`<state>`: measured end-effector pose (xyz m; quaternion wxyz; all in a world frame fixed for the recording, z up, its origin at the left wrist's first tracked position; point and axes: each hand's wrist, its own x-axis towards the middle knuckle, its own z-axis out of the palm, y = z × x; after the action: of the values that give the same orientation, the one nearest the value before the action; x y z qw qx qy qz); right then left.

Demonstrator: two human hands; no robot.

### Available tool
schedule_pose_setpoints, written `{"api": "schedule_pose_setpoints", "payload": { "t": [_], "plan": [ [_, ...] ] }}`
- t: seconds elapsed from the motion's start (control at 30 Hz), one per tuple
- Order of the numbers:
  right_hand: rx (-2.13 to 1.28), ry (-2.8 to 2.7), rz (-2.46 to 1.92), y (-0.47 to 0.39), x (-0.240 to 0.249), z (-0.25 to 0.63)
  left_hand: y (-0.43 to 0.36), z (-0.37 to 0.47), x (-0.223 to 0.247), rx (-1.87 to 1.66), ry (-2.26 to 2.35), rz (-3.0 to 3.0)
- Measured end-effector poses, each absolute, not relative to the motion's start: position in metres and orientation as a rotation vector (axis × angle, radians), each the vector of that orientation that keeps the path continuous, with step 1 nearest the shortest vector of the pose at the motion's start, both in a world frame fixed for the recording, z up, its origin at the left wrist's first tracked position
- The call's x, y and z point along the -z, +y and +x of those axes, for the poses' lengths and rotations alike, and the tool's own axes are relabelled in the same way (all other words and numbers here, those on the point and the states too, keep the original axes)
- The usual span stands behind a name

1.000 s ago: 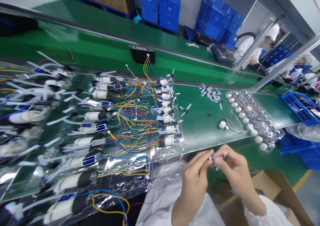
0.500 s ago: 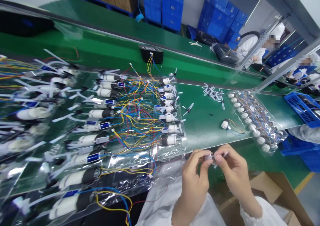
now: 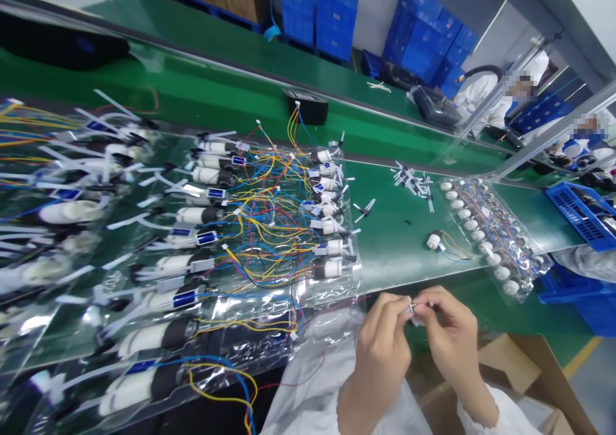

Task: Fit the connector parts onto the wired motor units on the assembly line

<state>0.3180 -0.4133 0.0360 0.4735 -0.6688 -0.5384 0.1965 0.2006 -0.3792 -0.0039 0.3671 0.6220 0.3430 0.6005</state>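
Note:
Just past the front edge of the green bench, my left hand [image 3: 382, 335] and my right hand [image 3: 447, 329] meet fingertip to fingertip. Both are closed in a pinch on a small white part [image 3: 418, 319], mostly hidden by the fingers. A narrow pale tip pokes out by my right index finger. Beyond my hands, one white round-ended component [image 3: 434, 240] with thin wires lies alone on the bench. To the left, rows of white-and-black cylinders [image 3: 199, 215] with yellow, blue and red wires [image 3: 260, 213] lie on clear plastic.
White strips with black pieces [image 3: 412, 181] lie in a loose pile farther back. A clear bag of wired components [image 3: 495, 230] rests at the right, near a blue basket [image 3: 582, 213]. Below my right arm stands an open cardboard box [image 3: 543, 371]. Other people sit at the far right.
My fingers have closed in tighter on the small white part, and my left hand has turned so its back covers more of it. The view has shifted slightly.

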Motion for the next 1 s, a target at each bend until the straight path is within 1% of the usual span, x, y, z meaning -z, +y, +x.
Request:
{"api": "schedule_pose_setpoints", "payload": {
  "t": [0.17, 0.3, 0.37, 0.5, 0.6, 0.77, 0.87, 1.0],
  "plan": [
    [-0.588, -1.233, -1.637, -0.415, -0.033, 0.323, -0.376, 0.194, 0.001, -1.415, 0.843, 1.830],
    [-0.769, -1.143, -1.616, -0.413, -0.033, 0.328, -0.376, 0.190, 0.001, -1.312, 0.810, 1.889],
    [-0.790, -1.144, -1.620, -0.412, -0.034, 0.329, -0.376, 0.190, 0.001, -1.264, 0.815, 1.918],
    [-0.668, -1.257, -1.653, -0.414, -0.040, 0.330, -0.378, 0.192, 0.002, -1.275, 0.805, 1.862],
    [-0.618, -1.352, -1.644, -0.415, -0.049, 0.333, -0.376, 0.196, 0.001, -1.284, 0.788, 1.568],
    [-0.581, -1.516, -1.608, -0.415, -0.062, 0.338, -0.372, 0.194, -0.006, -1.074, 0.740, 1.098],
    [-0.543, -1.574, -1.627, -0.415, -0.065, 0.338, -0.373, 0.192, -0.009, -1.016, 0.679, 1.011],
    [-0.352, -1.630, -1.614, -0.414, -0.065, 0.333, -0.380, 0.195, -0.006, -1.087, 0.677, 1.054]
  ]
}}
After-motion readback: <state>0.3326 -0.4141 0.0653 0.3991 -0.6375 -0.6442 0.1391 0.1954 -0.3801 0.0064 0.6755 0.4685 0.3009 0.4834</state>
